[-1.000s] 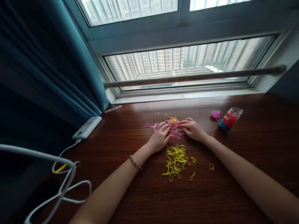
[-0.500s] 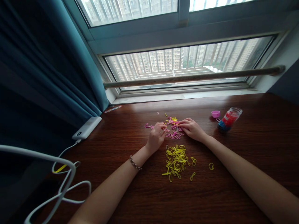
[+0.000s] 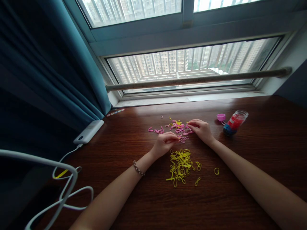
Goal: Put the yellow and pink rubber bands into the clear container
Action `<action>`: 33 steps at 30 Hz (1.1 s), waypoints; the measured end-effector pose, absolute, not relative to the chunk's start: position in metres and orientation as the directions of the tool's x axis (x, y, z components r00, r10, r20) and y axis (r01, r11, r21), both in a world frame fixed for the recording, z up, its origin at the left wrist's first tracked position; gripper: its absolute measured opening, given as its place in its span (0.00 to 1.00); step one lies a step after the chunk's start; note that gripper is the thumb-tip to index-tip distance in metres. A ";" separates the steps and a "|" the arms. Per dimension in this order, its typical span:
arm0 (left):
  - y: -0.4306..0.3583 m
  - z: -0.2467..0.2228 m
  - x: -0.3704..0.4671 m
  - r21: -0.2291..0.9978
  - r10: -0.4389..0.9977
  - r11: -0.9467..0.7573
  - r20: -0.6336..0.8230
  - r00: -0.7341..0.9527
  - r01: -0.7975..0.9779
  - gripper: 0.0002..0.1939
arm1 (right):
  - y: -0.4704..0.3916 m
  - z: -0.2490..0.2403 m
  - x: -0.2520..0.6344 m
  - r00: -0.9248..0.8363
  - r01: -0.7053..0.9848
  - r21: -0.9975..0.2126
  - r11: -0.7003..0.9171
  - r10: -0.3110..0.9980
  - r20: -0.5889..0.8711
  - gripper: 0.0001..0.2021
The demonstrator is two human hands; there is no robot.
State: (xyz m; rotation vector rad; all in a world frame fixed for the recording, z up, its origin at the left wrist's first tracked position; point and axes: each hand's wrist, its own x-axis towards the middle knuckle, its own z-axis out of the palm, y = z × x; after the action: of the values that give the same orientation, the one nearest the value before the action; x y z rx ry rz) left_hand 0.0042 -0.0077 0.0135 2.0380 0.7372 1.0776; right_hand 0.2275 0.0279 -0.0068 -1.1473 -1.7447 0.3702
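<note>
My left hand, a braided bracelet on its wrist, is closed in a pinch at the near edge of the pink rubber bands. Whatever lies between its fingertips is too small to make out. At the right of the mixed pile, my right hand pinches what looks like a small yellow rubber band, with pink bands just beneath. A few yellow bands lie among the pink ones. Nearer to me is a larger heap of yellow rubber bands, with several loose ones to its right.
An open clear jar with red and blue contents leans at the right, beside a pink cap. A white power bank with a white cable lies left, by the blue curtain. The window is behind the table.
My left hand has moved right and nearer to me, over the near pink bands. My right hand has shifted slightly right and away, with a yellow bit now at its fingertips.
</note>
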 end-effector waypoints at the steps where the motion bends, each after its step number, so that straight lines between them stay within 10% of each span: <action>1: -0.009 0.014 0.005 0.831 0.745 -0.540 0.397 0.536 0.135 0.06 | 0.027 -0.006 0.228 -0.045 0.523 -0.702 0.484 0.838 0.544 0.07; 7: -0.016 0.016 0.007 0.951 0.628 -0.279 0.074 0.775 0.135 0.10 | 0.026 0.000 0.227 0.086 0.356 -0.872 0.338 0.917 0.390 0.08; 14: -0.014 0.018 0.006 0.855 0.575 -0.480 0.140 0.806 0.195 0.07 | 0.023 0.008 0.223 -0.192 -0.119 -0.987 0.108 0.973 0.130 0.09; 21: -0.008 0.018 0.004 0.583 0.500 -0.778 0.345 0.794 0.236 0.04 | 0.002 0.036 0.219 -0.874 0.159 -0.984 -0.081 0.453 -0.179 0.13; 26: 0.004 0.014 -0.009 0.351 0.657 -0.748 0.507 0.558 0.563 0.11 | 0.011 0.016 0.207 -0.480 0.306 -0.864 0.401 0.848 0.224 0.14; 29: 0.015 0.009 -0.014 0.223 0.697 -0.638 0.575 0.429 0.737 0.12 | 0.018 0.000 0.201 -0.398 0.524 -0.573 0.630 0.776 0.489 0.12; 33: 0.026 0.001 -0.014 0.146 0.748 -0.577 0.491 0.447 0.804 0.17 | 0.021 -0.010 0.197 -0.477 0.668 -0.346 0.659 0.736 0.481 0.14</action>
State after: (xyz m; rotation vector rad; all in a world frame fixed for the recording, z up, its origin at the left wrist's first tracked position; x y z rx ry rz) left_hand -0.0143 0.0258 0.0015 2.7625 1.4867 0.8463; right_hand 0.1969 0.0213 -0.0103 -1.0823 -2.2683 0.1462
